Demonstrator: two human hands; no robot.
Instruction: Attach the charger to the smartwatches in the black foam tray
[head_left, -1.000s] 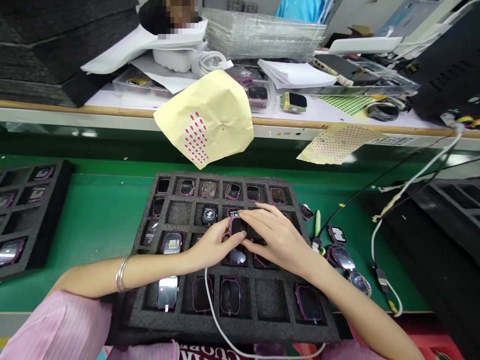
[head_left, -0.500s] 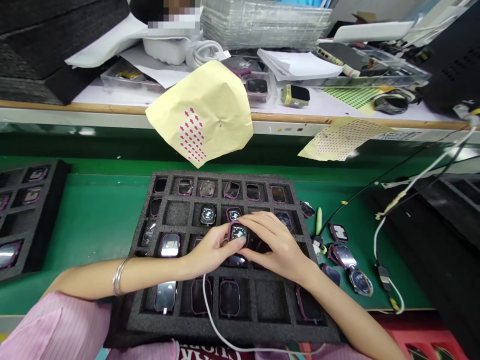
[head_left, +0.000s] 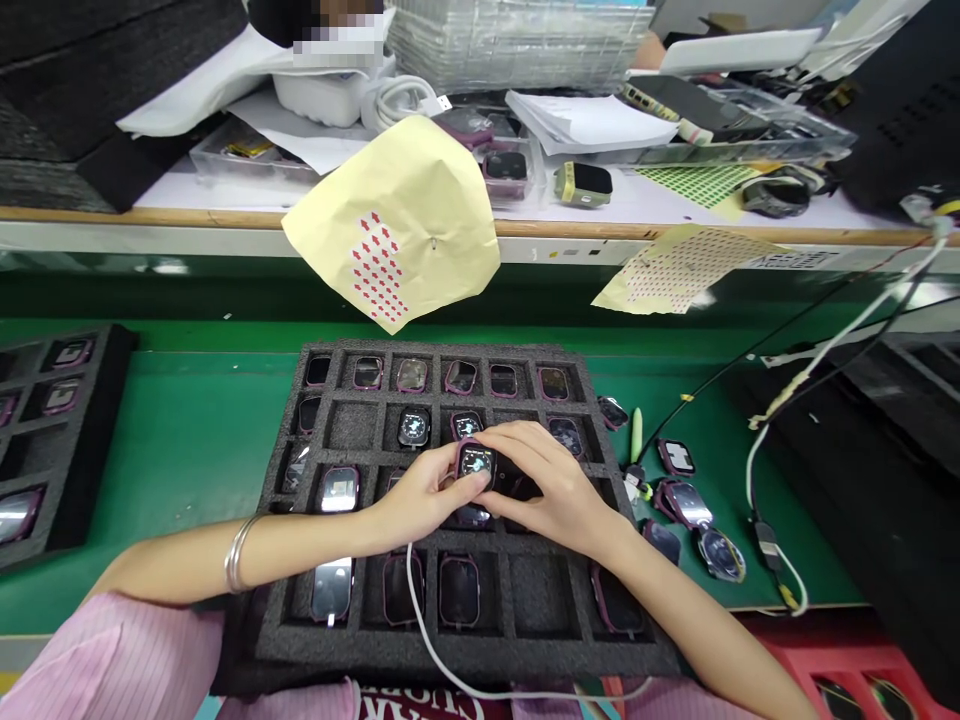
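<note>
We see bright, even light, white glare on a flat screen point(head_left: 340, 490), shadow beneath the shelf point(head_left: 255, 218), stretched edges, and slightly soft detail on the glowing watch point(head_left: 475, 462).

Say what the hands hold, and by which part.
The left hand and right hand hold a purple-framed, rectangular watch by its edges, left thumb over its lower edge.

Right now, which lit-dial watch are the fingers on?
The watch between left hand and right hand; the other two watches with lit dials sit in tray slots.
</note>
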